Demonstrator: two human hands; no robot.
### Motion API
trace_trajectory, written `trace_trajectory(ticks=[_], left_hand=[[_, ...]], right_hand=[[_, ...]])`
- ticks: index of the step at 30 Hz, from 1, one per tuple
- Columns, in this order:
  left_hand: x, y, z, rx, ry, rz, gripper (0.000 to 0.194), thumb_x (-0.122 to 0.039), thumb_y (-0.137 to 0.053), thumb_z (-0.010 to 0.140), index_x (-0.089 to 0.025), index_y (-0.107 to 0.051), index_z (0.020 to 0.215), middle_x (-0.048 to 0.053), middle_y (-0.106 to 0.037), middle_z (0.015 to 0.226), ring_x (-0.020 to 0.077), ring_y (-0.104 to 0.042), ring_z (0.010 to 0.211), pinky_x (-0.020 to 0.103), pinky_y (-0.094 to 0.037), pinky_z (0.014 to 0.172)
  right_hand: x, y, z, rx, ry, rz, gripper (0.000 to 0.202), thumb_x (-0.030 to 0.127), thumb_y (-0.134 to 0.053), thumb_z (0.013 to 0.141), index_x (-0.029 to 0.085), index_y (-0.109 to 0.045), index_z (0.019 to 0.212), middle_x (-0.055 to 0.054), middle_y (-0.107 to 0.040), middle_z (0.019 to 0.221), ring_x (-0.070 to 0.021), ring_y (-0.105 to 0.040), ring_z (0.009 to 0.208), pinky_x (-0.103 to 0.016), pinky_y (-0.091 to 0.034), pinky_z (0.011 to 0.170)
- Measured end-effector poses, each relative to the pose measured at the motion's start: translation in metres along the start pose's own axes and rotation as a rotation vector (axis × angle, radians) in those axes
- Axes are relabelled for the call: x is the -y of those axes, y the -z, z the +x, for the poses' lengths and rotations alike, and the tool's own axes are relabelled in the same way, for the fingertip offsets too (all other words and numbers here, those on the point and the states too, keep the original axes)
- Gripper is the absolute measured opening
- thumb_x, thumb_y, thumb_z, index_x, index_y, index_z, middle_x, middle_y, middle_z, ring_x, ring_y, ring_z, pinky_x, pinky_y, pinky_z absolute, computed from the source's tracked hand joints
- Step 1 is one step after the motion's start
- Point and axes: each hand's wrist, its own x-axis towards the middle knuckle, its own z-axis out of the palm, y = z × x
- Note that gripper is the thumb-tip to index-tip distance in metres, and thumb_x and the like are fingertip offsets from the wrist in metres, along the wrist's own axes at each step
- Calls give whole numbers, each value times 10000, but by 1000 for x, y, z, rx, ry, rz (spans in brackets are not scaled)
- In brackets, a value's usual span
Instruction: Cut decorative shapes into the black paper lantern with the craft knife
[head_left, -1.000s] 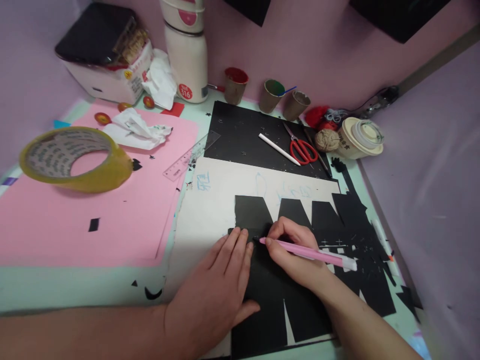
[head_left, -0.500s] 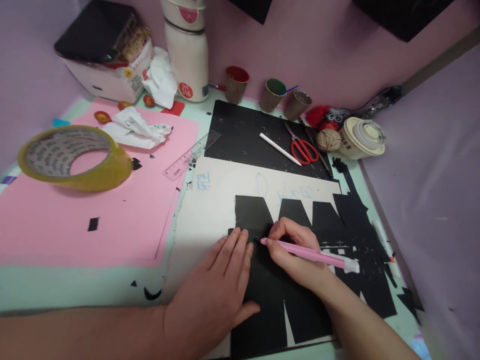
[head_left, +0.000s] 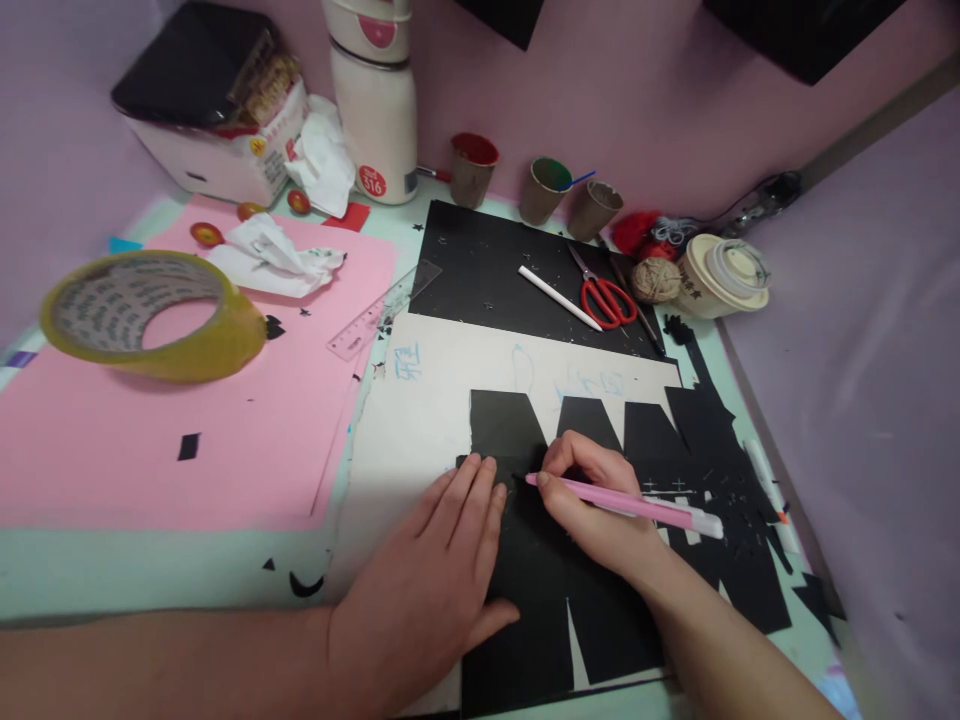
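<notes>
Black card (head_left: 529, 645) lies towards the near side of the surface (head_left: 187, 570), on top of a pale board (head_left: 401, 420). Tapered tabs run along its far edge with wedge-shaped gaps between them, and a narrow slit opens at the near edge. The left hand (head_left: 427, 580) rests flat and open on the card's left part, palm down, fingers close together and thumb out to the side, gripping nothing. The right hand (head_left: 600, 535) is closed around a pink pen (head_left: 667, 514), its tip just beside the left fingertips; whether the tip touches the card cannot be told. Beyond the board, red-handled scissors (head_left: 587, 284) and a white stick (head_left: 559, 298) lie on a black sheet (head_left: 480, 260). A clear ruler (head_left: 382, 312) sits left of that sheet, partly over pink paper (head_left: 97, 460), where a roll of yellow tape (head_left: 232, 345) stands.
</notes>
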Motion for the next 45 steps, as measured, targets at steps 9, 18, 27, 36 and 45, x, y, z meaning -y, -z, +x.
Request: trace_trajectory(ticks=[9, 18, 27, 36, 45], left_hand=[[0, 0, 0, 3, -9, 17, 778, -644, -651, 790, -15, -639, 1249, 238, -566, 1356, 362, -548, 1272, 434, -416, 1060], [0, 0, 0, 0, -3, 7, 783, -639, -666, 779, -13, -638, 1247, 241, -565, 1353, 363, -552, 1266, 432, -419, 1056], [-1, -1, -1, 9, -3, 14, 781, -642, -647, 793, -11, -633, 1253, 241, -563, 1358, 362, -544, 1275, 433, -414, 1060], [0, 0, -1, 6, -5, 4, 774, -634, -657, 790, -12, -634, 1251, 240, -561, 1359, 359, -547, 1273, 434, -395, 1071], [0, 1, 0, 3, -11, 15, 784, -638, -661, 784, -8, -630, 1250, 244, -554, 1362, 363, -548, 1271, 436, -394, 1061]], right_hand=[[2, -1, 1, -27, 16, 64, 175, 212, -613, 780, 211, -496, 649, 18, -553, 630, -115, -489, 548, -240, -373, 498], [1, -2, 0, -2, 38, 35, 176, 219, -633, 791, 209, -516, 660, 11, -583, 641, -127, -534, 579, -249, -411, 534], [3, -3, 0, 0, 27, 9, 175, 223, -632, 781, 210, -518, 649, 6, -598, 636, -137, -557, 591, -255, -432, 548], [-2, -1, 0, 21, 1, 2, 195, 194, -636, 796, 210, -494, 663, 20, -566, 664, -128, -535, 618, -253, -417, 574], [-1, -2, 0, -10, 9, 8, 210, 182, -619, 792, 211, -469, 646, 26, -540, 640, -122, -511, 598, -254, -406, 564]])
